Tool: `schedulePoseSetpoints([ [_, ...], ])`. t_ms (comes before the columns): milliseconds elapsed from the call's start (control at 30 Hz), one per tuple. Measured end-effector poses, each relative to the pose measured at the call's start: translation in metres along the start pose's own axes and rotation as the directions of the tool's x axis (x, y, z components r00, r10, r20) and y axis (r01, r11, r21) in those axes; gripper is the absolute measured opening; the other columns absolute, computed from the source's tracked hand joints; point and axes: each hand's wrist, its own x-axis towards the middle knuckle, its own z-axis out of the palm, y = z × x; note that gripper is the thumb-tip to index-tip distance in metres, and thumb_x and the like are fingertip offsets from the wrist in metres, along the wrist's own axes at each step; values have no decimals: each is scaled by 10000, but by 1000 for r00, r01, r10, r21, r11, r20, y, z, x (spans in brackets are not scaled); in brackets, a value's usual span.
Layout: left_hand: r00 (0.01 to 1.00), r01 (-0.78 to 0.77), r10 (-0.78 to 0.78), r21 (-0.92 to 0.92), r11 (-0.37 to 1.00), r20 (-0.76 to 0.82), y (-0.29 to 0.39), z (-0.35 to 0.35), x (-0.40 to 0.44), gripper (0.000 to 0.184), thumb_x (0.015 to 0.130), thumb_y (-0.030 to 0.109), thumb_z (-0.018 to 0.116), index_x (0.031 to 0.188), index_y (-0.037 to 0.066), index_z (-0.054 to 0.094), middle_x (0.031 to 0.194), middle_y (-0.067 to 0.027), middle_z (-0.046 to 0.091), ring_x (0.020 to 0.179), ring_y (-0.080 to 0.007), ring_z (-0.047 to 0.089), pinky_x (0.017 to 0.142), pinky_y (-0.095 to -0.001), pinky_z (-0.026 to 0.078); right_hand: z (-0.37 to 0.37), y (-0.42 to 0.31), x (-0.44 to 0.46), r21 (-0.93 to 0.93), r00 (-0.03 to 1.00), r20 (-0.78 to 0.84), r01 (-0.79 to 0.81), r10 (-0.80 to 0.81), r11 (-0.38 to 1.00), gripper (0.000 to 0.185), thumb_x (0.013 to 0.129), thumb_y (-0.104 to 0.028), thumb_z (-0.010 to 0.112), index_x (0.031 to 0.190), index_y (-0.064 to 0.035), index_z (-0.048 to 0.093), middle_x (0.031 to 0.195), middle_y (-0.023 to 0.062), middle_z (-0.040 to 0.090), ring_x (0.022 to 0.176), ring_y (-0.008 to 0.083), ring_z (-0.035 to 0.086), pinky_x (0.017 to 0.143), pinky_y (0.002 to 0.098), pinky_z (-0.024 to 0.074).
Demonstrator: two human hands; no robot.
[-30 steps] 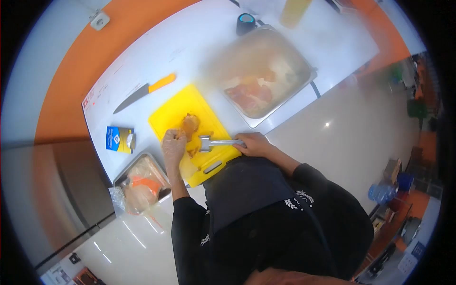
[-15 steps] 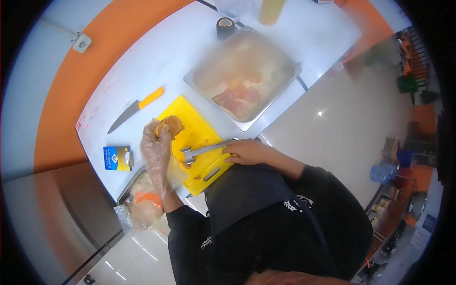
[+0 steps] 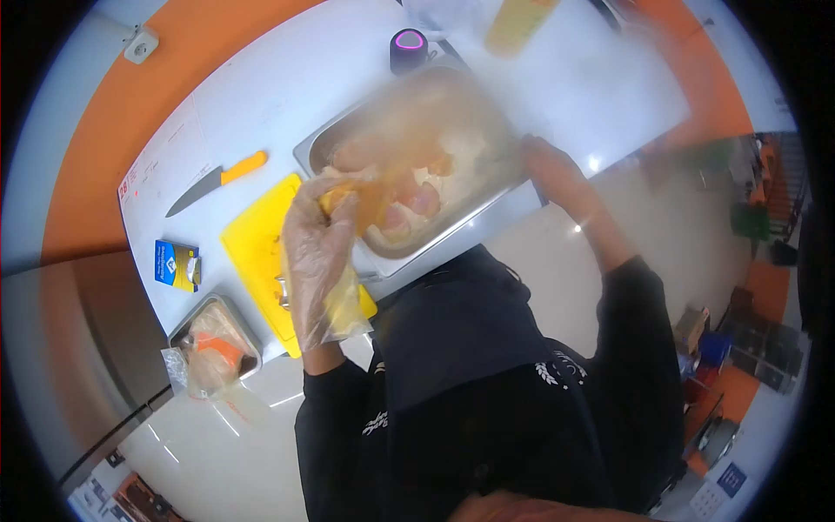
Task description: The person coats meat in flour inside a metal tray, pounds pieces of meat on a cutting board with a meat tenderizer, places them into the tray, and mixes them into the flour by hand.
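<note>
My left hand, in a clear plastic glove, is closed around a flat orange-brown piece of meat. It hangs over the near left part of a deep steel pan. Pale pink chicken pieces lie in that pan, with haze blurring its far part. My bare right hand grips the pan's right edge, its fingers partly blurred. Below the gloved hand, a yellow cutting board carries a metal meat mallet, mostly hidden by the glove.
A yellow-handled knife lies left of the board. Nearby stand a blue and yellow box and a small tray with plastic bags. A dark round device and a yellow container stand beyond the pan.
My left hand has carried the meat from above the cutting board to over the pan. My right hand has left the mallet and moved to the pan's right edge. The view has shifted.
</note>
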Motion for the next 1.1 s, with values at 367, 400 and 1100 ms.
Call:
schedulePoseSetpoints([
  [367, 921, 185, -210, 105, 977, 329, 4, 124, 29, 221, 902, 200, 603, 1033, 27, 643, 919, -98, 690, 858, -188, 658, 743, -326, 511, -34, 39, 52, -74, 989, 126, 93, -83, 993, 117, 796, -73, 552, 893, -38, 606, 891, 118, 638, 821, 308, 667, 686, 428, 542],
  [400, 952, 53, -144, 317, 947, 272, -15, 128, 33, 247, 895, 223, 607, 1043, 29, 646, 917, -122, 692, 858, -215, 667, 751, -337, 513, -31, 40, 55, -69, 987, 143, 81, -70, 994, 123, 796, -77, 551, 898, -37, 608, 886, 124, 645, 810, 314, 670, 680, 432, 542],
  [1100, 805, 294, -113, 227, 928, -582, -183, -109, -51, 246, 956, 218, 563, 968, -18, 635, 782, -58, 634, 689, -134, 584, 654, -303, 474, -1, 30, 55, 210, 991, 119, 36, -63, 977, 156, 776, -110, 589, 901, -38, 648, 811, 213, 654, 788, 425, 640, 721, 497, 517],
])
